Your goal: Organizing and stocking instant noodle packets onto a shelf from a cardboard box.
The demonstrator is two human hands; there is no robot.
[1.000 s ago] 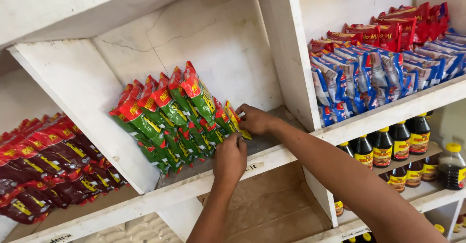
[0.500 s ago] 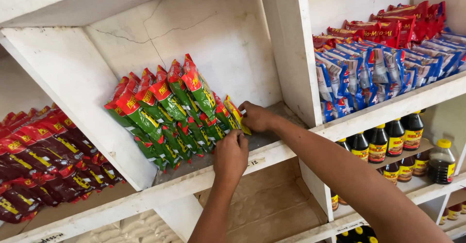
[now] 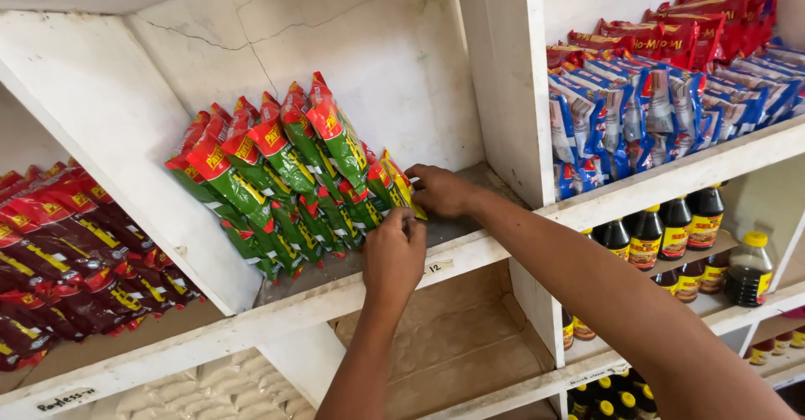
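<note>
Middle compartment of the white shelf [image 3: 251,324]: a leaning row of green-and-red packets [image 3: 277,177], tilted left against the divider, with a yellow packet [image 3: 401,181] at its right end. Left hand [image 3: 394,256] and right hand [image 3: 440,192] both curl their fingers onto that yellow packet, pinching it from front and rear. Left compartment: dark red packets [image 3: 59,252]; right compartment: blue packets [image 3: 654,110] under red ones, dark sauce bottles [image 3: 671,231] below.
</note>
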